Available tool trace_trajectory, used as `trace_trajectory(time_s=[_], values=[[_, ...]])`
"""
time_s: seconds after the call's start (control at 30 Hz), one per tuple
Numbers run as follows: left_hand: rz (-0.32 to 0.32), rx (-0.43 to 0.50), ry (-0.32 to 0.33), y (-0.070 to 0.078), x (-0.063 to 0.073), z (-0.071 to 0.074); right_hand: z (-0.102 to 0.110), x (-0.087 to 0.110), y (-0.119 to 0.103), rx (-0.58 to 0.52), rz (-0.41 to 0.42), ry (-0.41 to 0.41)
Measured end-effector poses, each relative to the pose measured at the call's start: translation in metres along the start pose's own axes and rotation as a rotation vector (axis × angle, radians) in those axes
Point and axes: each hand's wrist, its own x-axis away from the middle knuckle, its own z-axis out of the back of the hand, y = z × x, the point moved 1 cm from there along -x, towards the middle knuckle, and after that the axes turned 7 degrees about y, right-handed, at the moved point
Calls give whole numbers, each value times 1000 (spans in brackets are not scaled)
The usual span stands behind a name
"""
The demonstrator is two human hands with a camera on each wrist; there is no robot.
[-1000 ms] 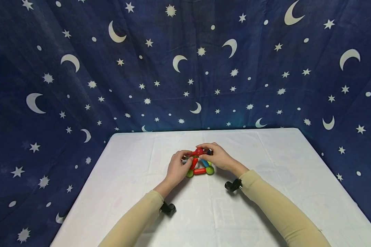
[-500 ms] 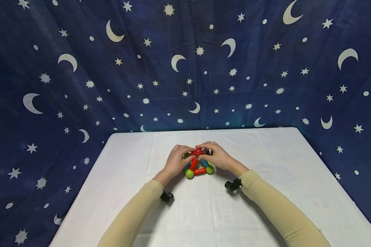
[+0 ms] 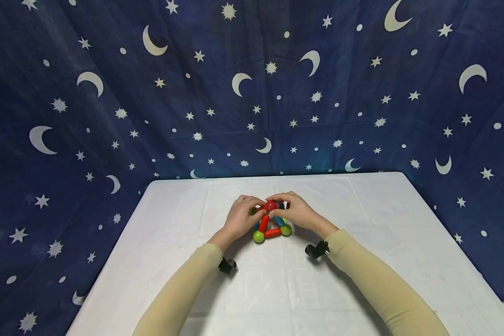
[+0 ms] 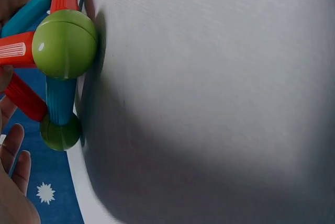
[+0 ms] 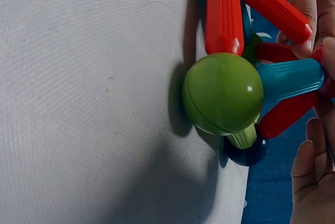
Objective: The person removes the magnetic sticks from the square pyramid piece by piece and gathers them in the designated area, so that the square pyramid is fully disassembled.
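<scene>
A ball-and-rod toy frame stands on the table, with green balls (image 3: 258,237) at its front corners and a red rod (image 3: 272,233) between them. A red ball (image 3: 270,206) tops it. My right hand (image 3: 299,212) grips this ball from the right, thumb and fingers round it. My left hand (image 3: 241,217) pinches a red rod (image 5: 276,12) near its upper end, close beside the red ball. A teal rod (image 5: 293,80) runs from a front green ball (image 5: 222,93) up to the red ball. The fingers partly hide the frame's top.
A white cloth covers the table (image 3: 252,289). Behind it hangs a dark blue curtain (image 3: 218,126) with moons and stars. A dark blue ball (image 5: 247,152) sits at a rear corner of the frame. Each wrist bears a small black camera (image 3: 317,250).
My left hand has moved up and right along the frame toward the red ball, uncovering the front left green ball. My right hand stays on the red ball.
</scene>
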Motion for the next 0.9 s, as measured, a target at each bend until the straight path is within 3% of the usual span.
trace_trajectory(time_s=[0.63, 0.83, 0.9], values=[[73, 69, 22, -4, 6, 5, 1, 2, -2, -27, -20, 2], [148, 107, 54, -2, 17, 8, 2, 3, -5, -22, 3, -2], [179, 107, 30, 0, 25, 9, 3, 3, -4, -8, 2, -2]])
